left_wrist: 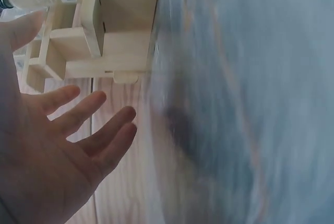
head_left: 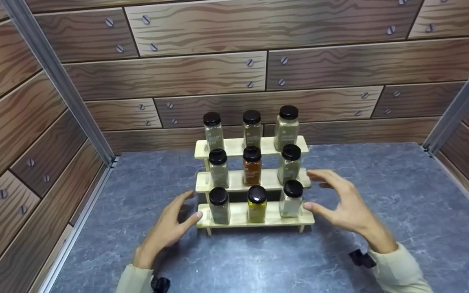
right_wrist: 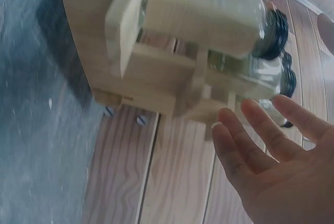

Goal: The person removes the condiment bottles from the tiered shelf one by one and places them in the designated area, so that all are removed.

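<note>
Rack [head_left: 239, 218] sits on the grey table [head_left: 149, 173], stepped in three tiers, probably so all nine jars [head_left: 252, 173] show. Left hand [head_left: 168, 226] and right hand [head_left: 345, 203] are spread wide beside opposite ends, holding nothing, likely matching its width; can't tell if they touch it.

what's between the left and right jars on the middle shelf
The head view shows one orange-red jar between the left jar and the right jar on the middle shelf.

Passage across tabletop [head_left: 242, 260] before tiered rack [head_left: 273, 212], jars [head_left: 252, 173] obstructing every tier, wall [head_left: 210, 77] behind
</note>
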Action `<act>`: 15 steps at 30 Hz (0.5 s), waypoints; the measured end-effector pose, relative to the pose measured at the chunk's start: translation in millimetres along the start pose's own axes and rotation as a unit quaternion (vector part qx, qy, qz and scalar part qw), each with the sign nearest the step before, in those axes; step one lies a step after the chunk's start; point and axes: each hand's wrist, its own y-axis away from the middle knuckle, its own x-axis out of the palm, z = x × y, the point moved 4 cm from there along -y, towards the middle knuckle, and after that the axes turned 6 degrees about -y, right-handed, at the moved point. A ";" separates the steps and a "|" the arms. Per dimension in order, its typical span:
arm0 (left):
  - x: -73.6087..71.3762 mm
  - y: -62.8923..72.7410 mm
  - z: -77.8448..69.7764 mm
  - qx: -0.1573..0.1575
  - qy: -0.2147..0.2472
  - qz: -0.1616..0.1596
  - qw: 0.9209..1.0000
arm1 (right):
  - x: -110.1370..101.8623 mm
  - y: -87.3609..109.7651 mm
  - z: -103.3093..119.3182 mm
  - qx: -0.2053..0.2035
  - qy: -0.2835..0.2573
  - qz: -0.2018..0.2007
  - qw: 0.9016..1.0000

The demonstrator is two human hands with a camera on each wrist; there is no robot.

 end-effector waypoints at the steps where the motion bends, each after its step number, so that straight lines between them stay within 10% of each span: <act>1: 2.4 -1.3 -0.4 0.000 0.021 0.010 1.000 | 2.4 -0.5 -0.1 0.000 -0.004 0.004 1.000; 5: 13.2 -3.5 0.1 -0.039 0.117 0.063 0.990 | 11.5 -1.2 -0.5 0.009 -0.021 0.017 1.000; 15: 30.0 -4.6 9.2 -0.111 0.324 0.104 0.934 | 28.3 -4.4 -2.6 0.020 -0.057 0.032 0.998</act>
